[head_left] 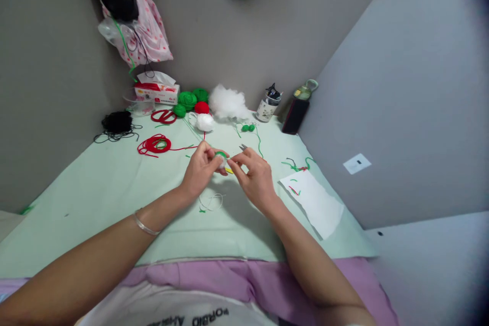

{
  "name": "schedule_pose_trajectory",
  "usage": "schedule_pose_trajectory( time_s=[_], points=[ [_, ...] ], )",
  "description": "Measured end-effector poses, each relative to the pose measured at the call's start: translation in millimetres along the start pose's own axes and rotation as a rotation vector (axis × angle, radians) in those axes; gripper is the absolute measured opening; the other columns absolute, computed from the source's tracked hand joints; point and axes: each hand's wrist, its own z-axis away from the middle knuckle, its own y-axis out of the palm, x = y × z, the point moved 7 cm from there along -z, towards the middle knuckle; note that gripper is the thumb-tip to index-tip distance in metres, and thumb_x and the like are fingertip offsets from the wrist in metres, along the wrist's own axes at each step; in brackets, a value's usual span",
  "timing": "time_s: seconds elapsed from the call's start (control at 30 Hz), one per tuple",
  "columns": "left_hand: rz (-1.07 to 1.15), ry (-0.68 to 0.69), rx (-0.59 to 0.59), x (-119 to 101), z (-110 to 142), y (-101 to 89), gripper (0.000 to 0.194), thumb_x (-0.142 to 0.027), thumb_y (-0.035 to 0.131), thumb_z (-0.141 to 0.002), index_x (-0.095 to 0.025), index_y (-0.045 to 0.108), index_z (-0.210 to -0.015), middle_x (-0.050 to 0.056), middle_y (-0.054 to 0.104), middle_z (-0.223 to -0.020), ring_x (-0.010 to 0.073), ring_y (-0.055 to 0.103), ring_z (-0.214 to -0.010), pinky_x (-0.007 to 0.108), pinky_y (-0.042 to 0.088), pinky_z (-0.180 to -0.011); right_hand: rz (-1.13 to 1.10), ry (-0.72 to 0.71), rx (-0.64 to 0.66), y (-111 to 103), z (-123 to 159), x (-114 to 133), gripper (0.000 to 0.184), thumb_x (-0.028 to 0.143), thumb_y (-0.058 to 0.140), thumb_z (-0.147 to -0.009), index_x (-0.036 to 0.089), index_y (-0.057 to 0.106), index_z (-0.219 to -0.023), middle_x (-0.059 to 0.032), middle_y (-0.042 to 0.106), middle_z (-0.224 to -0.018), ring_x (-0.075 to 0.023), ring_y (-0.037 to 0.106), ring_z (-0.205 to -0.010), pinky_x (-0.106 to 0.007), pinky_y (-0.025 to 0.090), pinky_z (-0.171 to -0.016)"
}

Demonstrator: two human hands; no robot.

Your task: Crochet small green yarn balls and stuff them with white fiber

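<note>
- Your left hand [201,164] pinches a small green-and-white piece [220,160], nearer you than the white yarn ball [205,123] and slightly right of it.
- Your right hand [255,177] brings thumb and fingertip together at the piece's edge; what they grip is too small to tell.
- Red cord [152,142] lies coiled left of the yarn ball.
- Fluffy stuffing [229,103] sits behind it, to the right.
</note>
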Motion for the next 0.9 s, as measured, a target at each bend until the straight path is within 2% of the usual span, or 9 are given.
schedule_pose_trajectory(
  time_s=[0.07,0.13,0.23,0.3,0.37,0.43,0.57,0.73,0.9],
  points=[
    [0.007,0.003,-0.002,0,1,0.0,0.033,-0.027,0.07,-0.079,-0.024,0.037,-0.079,-0.003,0.067,-0.084,0.0121,0.064,-0.062,0.03,0.057,-0.063,-0.046,-0.076,-0.08,-11,-3,5,0.021,0.03,0.066,-0.094,0.023,0.068,-0.074,-0.008,0.07,-0.096,-0.0221,0.06,-0.089,-0.037,0.045,-0.082],
    [0.007,0.016,-0.014,0,1,-0.6,0.035,-0.027,0.073,-0.079,-0.024,0.038,-0.078,-0.004,0.066,-0.08,0.0122,0.063,-0.065,0.028,0.055,-0.063,-0.249,-0.114,-0.021,-11,-3,12,0.022,0.027,0.067,-0.093,0.023,0.064,-0.072,-0.0082,0.071,-0.104,-0.0233,0.062,-0.098,-0.04,0.048,-0.089],
    [0.004,0.028,-0.026,-1,2,-1.0,0.037,-0.028,0.074,-0.079,-0.024,0.038,-0.078,-0.003,0.067,-0.08,0.0121,0.063,-0.065,0.026,0.052,-0.062,-0.651,0.029,0.159,1,-1,12,0.021,0.028,0.063,-0.094,0.023,0.056,-0.075,-0.0045,0.071,-0.099,-0.0166,0.065,-0.077,-0.033,0.052,-0.072],
    [0.002,0.02,-0.035,-1,1,-1.5,0.035,-0.028,0.073,-0.081,-0.024,0.038,-0.079,-0.003,0.069,-0.084,0.01,0.06,-0.058,0.026,0.05,-0.059,-0.725,0.169,0.151,5,0,2,0.012,0.029,0.063,-0.092,0.024,0.055,-0.086,-0.0025,0.069,-0.104,-0.0103,0.056,-0.059,-0.028,0.046,-0.057],
    [0.0,0.004,-0.046,0,1,-2.5,0.032,-0.025,0.069,-0.082,-0.024,0.037,-0.08,-0.004,0.067,-0.083,0.0073,0.054,-0.051,0.025,0.046,-0.054,-0.602,0.224,0.096,4,-1,-9,0.015,0.026,0.065,-0.089,0.025,0.056,-0.101,-0.0022,0.067,-0.113,-0.008,0.05,-0.056,-0.027,0.042,-0.056],
    [0.001,-0.016,-0.053,1,1,-3.3,0.03,-0.023,0.067,-0.082,-0.024,0.037,-0.079,-0.007,0.061,-0.075,0.0063,0.049,-0.047,0.023,0.04,-0.05,-0.413,0.185,0.126,8,-2,-14,0.02,0.025,0.066,-0.088,0.024,0.057,-0.106,-0.0011,0.067,-0.106,-0.0099,0.052,-0.063,-0.026,0.042,-0.062],
    [0.004,-0.048,-0.023,3,2,-1.6,0.029,-0.023,0.066,-0.083,-0.024,0.037,-0.08,-0.01,0.054,-0.066,0.0072,0.047,-0.048,0.022,0.036,-0.05,-0.187,0.093,0.191,19,-2,-19,0.007,0.029,0.064,-0.091,0.022,0.062,-0.089,0.0008,0.061,-0.078,-0.0149,0.053,-0.072,-0.027,0.041,-0.07],
    [-0.003,-0.08,0.076,4,3,4.5,0.029,-0.032,0.069,-0.087,-0.024,0.041,-0.082,-0.009,0.054,-0.057,0.0109,0.052,-0.053,0.025,0.043,-0.059,-0.168,0.13,0.145,20,-2,-25,0.016,0.03,0.062,-0.092,0.021,0.062,-0.079,0.0024,0.057,-0.069,-0.0141,0.048,-0.065,-0.027,0.037,-0.065],
    [0.04,-0.087,0.127,3,3,8.2,0.034,-0.051,0.058,-0.095,-0.024,0.041,-0.083,-0.003,0.062,-0.078,0.0119,0.057,-0.062,0.028,0.05,-0.065,-0.18,0.184,0.121,19,-2,-31,0.015,0.029,0.061,-0.089,0.021,0.062,-0.077,0.0043,0.053,-0.063,-0.0124,0.042,-0.059,-0.026,0.032,-0.06]
  ],
)
